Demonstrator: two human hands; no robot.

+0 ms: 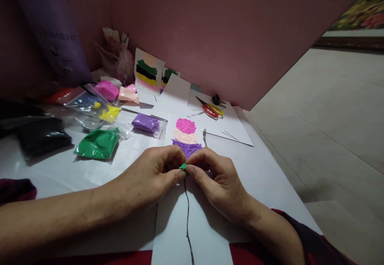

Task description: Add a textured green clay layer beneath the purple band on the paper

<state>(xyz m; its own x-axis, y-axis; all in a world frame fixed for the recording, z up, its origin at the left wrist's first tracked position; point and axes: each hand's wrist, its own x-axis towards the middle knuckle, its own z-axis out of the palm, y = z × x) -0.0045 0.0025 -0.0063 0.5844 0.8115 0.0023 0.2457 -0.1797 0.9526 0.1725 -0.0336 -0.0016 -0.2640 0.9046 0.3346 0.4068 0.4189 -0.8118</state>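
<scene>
A small, uneven green lump (183,166) is pinched between left hand (156,170) and right hand (218,178).

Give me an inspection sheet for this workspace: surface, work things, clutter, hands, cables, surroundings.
Surface: white tabletop, shadowed around the hands.
Work things: small green piece at the fingertips; white paper with pink, peach and purple bands and thin black line.
Clutter: green packet, purple packet, black packet at left; scissors and fork farther back.
Hands: left hand and right hand both pinch the green piece.
Cables: nothing seen.
Surroundings: pinkish wall behind, pale tiles right.
</scene>
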